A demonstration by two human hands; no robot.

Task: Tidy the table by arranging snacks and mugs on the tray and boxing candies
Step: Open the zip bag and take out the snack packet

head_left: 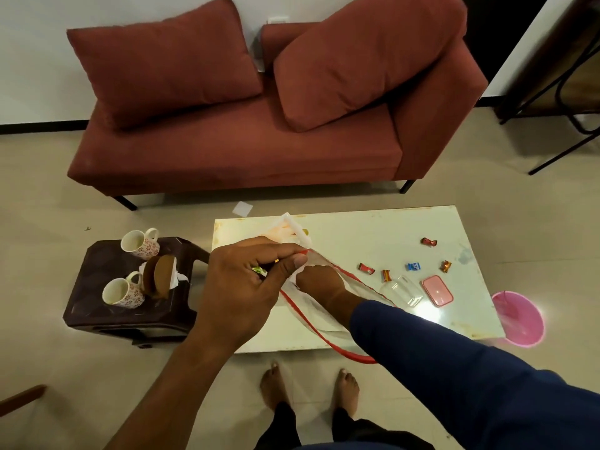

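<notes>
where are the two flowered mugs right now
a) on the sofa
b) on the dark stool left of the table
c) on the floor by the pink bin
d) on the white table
b: both mugs sit on the dark stool to the left of the white table.

Wall (48,43): white, black skirting at its foot.
Floor (48,190): pale beige tiles.
Sofa (243,147): rust red, two loose cushions, thin black legs, against the wall.
Table (373,235): low, white, glossy.
Stool (97,306): dark brown plastic, left of the table.
Bin (519,319): pink, right of the table.
</notes>
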